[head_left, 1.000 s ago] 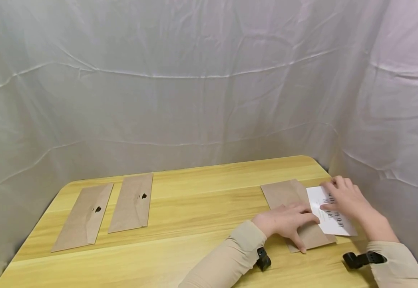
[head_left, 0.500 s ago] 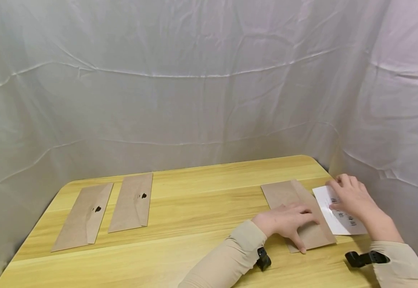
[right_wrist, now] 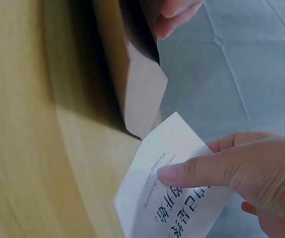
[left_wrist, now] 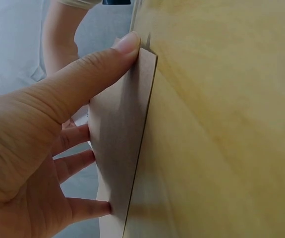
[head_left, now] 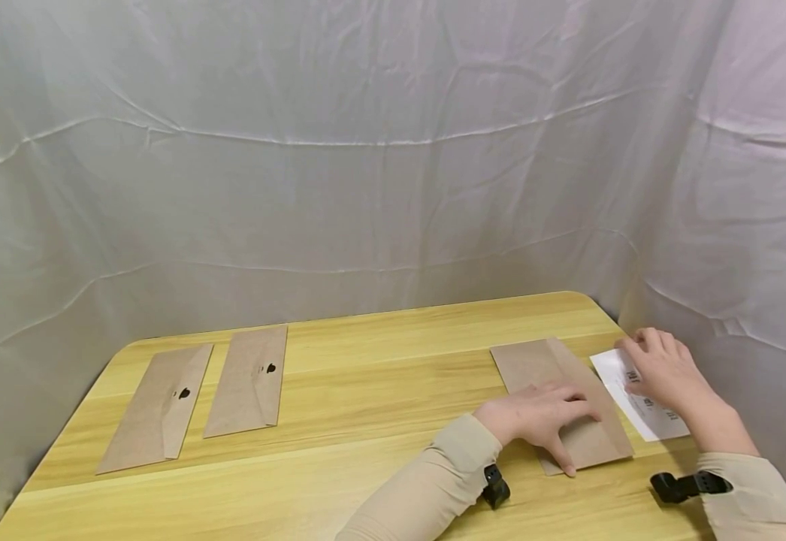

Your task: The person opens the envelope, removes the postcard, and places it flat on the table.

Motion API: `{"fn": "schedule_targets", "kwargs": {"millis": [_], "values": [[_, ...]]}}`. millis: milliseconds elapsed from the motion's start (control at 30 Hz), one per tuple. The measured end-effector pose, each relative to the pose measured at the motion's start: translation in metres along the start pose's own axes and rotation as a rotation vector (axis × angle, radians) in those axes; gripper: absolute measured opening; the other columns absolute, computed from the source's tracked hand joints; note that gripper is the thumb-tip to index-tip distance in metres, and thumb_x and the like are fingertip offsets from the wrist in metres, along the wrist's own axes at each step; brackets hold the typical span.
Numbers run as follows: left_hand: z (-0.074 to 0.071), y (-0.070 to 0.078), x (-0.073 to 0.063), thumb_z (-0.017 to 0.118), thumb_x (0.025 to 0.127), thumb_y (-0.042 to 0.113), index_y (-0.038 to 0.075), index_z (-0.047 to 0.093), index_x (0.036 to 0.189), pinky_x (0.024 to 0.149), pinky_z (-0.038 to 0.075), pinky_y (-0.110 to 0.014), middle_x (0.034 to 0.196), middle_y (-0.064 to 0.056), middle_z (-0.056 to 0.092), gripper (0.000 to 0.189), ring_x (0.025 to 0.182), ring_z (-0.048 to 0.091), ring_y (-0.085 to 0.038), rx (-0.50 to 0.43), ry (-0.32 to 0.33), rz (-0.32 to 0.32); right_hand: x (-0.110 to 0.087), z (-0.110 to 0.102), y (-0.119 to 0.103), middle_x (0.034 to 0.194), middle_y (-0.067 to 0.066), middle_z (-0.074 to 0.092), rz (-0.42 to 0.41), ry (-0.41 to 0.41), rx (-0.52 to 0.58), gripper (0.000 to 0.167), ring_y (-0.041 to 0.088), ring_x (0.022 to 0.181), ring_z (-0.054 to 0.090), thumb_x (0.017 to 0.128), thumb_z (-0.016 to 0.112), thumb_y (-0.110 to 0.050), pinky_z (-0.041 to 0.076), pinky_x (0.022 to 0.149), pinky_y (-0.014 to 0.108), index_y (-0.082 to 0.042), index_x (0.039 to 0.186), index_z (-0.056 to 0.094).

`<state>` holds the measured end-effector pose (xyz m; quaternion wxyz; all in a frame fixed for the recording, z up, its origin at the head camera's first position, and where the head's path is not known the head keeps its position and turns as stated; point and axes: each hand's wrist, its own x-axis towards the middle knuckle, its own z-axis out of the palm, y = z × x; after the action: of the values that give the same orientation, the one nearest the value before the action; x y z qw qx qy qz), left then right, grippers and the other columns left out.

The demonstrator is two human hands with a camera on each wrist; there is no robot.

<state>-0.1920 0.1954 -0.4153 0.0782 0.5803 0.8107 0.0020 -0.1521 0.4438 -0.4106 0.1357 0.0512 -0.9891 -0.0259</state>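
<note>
On the right of the table a brown paper envelope (head_left: 599, 439) lies flat, and my left hand (head_left: 538, 417) rests on it with fingers spread. In the left wrist view the thumb (left_wrist: 102, 67) sits by one corner of the envelope (left_wrist: 122, 134), while the other fingertips touch its surface. My right hand (head_left: 666, 376) pinches a white printed card (head_left: 616, 379) just right of the envelope. The right wrist view has its thumb (right_wrist: 192, 171) on the card's printed face, the other fingers being behind. There the card (right_wrist: 142, 183) is close to the envelope's edge (right_wrist: 144, 94).
Two more brown envelopes, one farther left (head_left: 146, 413) and one beside it (head_left: 240, 391), lie on the left of the wooden table (head_left: 379, 391). Each bears a small black mark. Grey-white fabric (head_left: 366, 188) hangs behind and along both sides.
My right hand has moved right with the card, which has slid away from beside the envelope and now tilts somewhat. My left hand and the envelopes stay in place.
</note>
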Motion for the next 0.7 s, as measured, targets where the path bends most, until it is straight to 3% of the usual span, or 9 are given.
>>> {"fn": "schedule_targets", "kwargs": {"millis": [700], "values": [[0.0007,-0.0007,0.0,0.075,0.07,0.066,0.047,0.034,0.144,0.111,0.034,-0.027,0.148,0.025,0.029,0.086,0.139,0.025,0.004,-0.022,-0.025,-0.014,0.0014,0.0051,0.0079,0.127,0.034,0.04,0.06,-0.133,0.074,0.061,0.054,0.117,0.034,0.076,0.08,-0.013,0.034,0.087,0.074,0.002,0.127,0.051]]}}
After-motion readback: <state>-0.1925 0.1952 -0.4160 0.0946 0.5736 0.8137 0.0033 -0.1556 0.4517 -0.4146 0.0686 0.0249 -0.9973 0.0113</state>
